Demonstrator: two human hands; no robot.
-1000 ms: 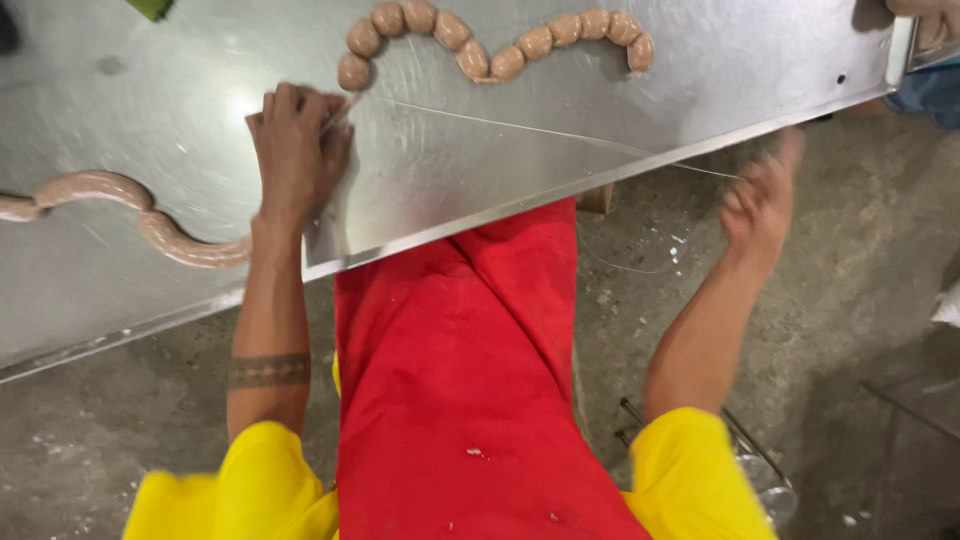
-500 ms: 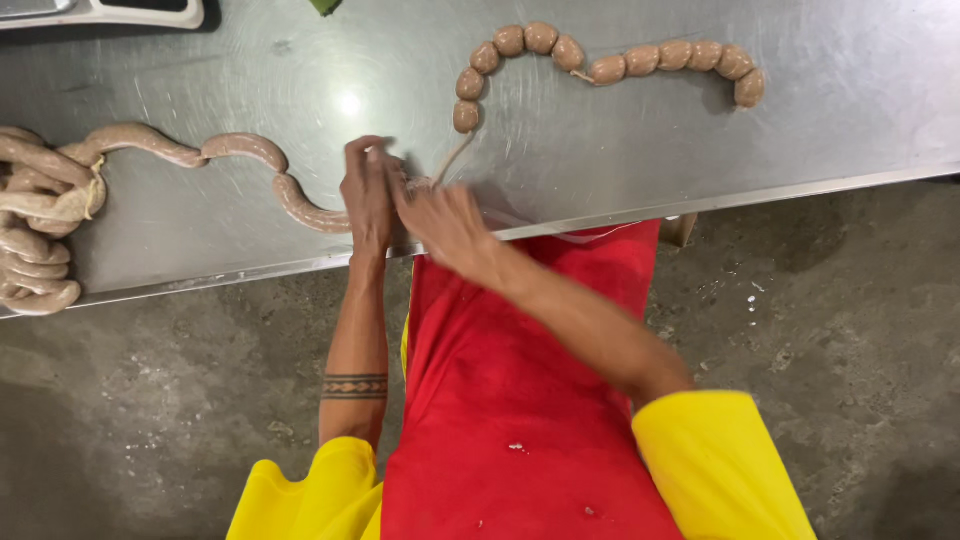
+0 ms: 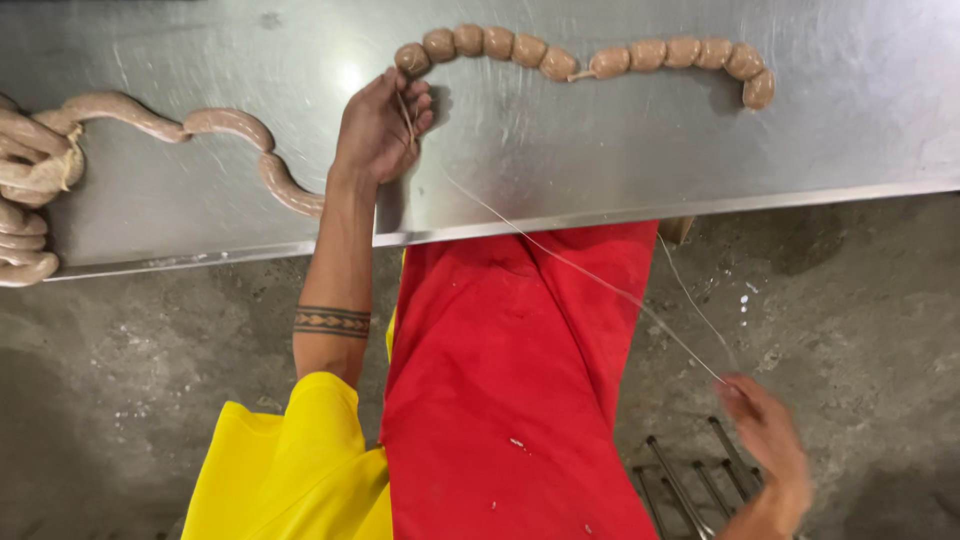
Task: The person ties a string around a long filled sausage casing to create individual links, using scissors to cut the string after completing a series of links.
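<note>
So from where I was watching the head cam feed, the left hand was up on the steel tabletop, fingers curled together in a pinch grip on the thin string right where it met the end of the tied sausage chain. That chain of short round links ran off to the right from the hand, long axis pretty much along the tabletop's far side, curling down at its last link. On the other side, the untied sausage snaked away to the left from under the wrist toward a heap of casing at the left edge. The string was the bit that mattered: it ran as a taut diagonal from the left hand down and to the right, off the tabletop's near edge, across the red apron, to the right hand, which was well below the tabletop and blurred. It looked closed on the string's far end, though with that blur I couldn't make out the fingers properly. So the left hand was touching the sausage, the right well apart from it. Some metal bars showed on the concrete floor near the right hand.
</note>
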